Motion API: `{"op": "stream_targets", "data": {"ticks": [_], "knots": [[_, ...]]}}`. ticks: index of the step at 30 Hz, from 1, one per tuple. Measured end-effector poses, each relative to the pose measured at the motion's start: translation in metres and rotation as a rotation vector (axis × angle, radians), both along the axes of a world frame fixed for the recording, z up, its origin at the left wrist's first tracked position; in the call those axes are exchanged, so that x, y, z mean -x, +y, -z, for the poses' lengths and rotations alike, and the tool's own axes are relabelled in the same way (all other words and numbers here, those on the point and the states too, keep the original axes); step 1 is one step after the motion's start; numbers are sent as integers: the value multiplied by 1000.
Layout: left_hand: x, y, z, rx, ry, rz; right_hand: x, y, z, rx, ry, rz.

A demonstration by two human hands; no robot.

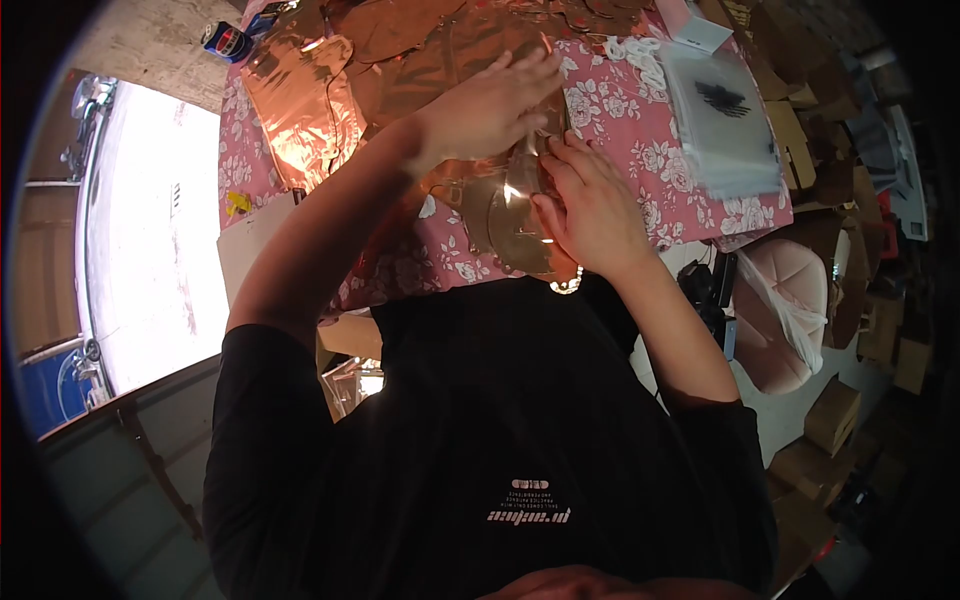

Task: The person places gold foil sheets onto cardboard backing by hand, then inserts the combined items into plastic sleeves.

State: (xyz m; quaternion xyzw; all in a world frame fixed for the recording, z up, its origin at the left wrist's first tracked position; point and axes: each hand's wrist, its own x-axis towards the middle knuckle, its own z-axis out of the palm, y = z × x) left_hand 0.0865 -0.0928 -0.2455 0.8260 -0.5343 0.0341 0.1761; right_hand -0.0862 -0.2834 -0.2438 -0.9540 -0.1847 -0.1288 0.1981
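Copper-coloured shiny film sheets (pixel 420 70) cover much of the flowered cloth. My left hand (pixel 495 108) lies across the sheets with its fingers stretched out flat, pointing to the upper right. Closer to me, my right hand (pixel 598 205) rests on the right edge of a creased piece of the film (pixel 500 215), fingers and thumb apart. This piece hangs toward the table's near edge, by my black shirt. Another film piece with a curved outline (pixel 310 115) lies to the left. What is under my palms is hidden.
Right of the film lie clear plastic bags (pixel 715 150) with a dark patch, and a crumpled white item (pixel 640 62). A blue can (pixel 228 42) stands at the far left corner of the pink flowered tablecloth (pixel 665 185). Cardboard boxes (pixel 835 415) and a padded seat (pixel 785 310) are at right.
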Motion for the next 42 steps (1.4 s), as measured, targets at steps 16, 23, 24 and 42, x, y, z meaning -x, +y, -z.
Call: {"op": "stream_targets", "data": {"ticks": [16,23,24,42], "knots": [[116,156,-55,29,311,-915,0,1,-3,7,0,-10],[104,157,-32,14,349,-977,0,1,-3,1,3,-8],[102,156,-36,16,349,-974,0,1,-3,3,2,-5],[58,58,-92,84,518,-403,1,3,-5,27,20,5]]}}
